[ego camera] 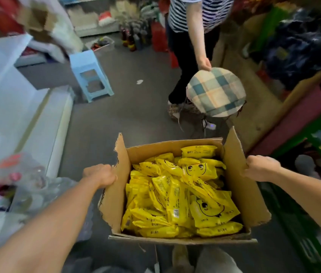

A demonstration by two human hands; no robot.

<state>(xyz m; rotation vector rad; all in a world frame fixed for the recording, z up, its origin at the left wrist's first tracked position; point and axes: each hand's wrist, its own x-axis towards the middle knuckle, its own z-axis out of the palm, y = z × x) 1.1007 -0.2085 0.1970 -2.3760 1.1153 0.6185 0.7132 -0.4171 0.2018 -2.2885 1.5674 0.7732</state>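
**Both hands grip the flaps of an open carton of yellow packets**

An open cardboard box [242,194] sits low in the middle of the head view, over a grey floor [136,107], with its four flaps standing up or spread outward. It is filled nearly to the rim with yellow plastic packets [177,196] printed with a cartoon face, heaped loosely at all angles.

The left hand [100,175] grips the torn upper edge of the box's left flap, fingers curled round the cardboard. The right hand [262,168] does the same on the right flap, knuckles up and fingers clamped over its edge. The two hands are well apart, one on each side of the box.

Beyond the box stands a second person in a striped shirt [210,10], whose hand [204,65] holds the rim of a round stool with a plaid cushion [215,91]. A light blue plastic stool [90,73] stands farther left on the floor, near a white shelving unit [13,107]. Green shelving [301,223] with goods runs along the right side, and clear plastic bags of goods [17,186] lie at lower left.
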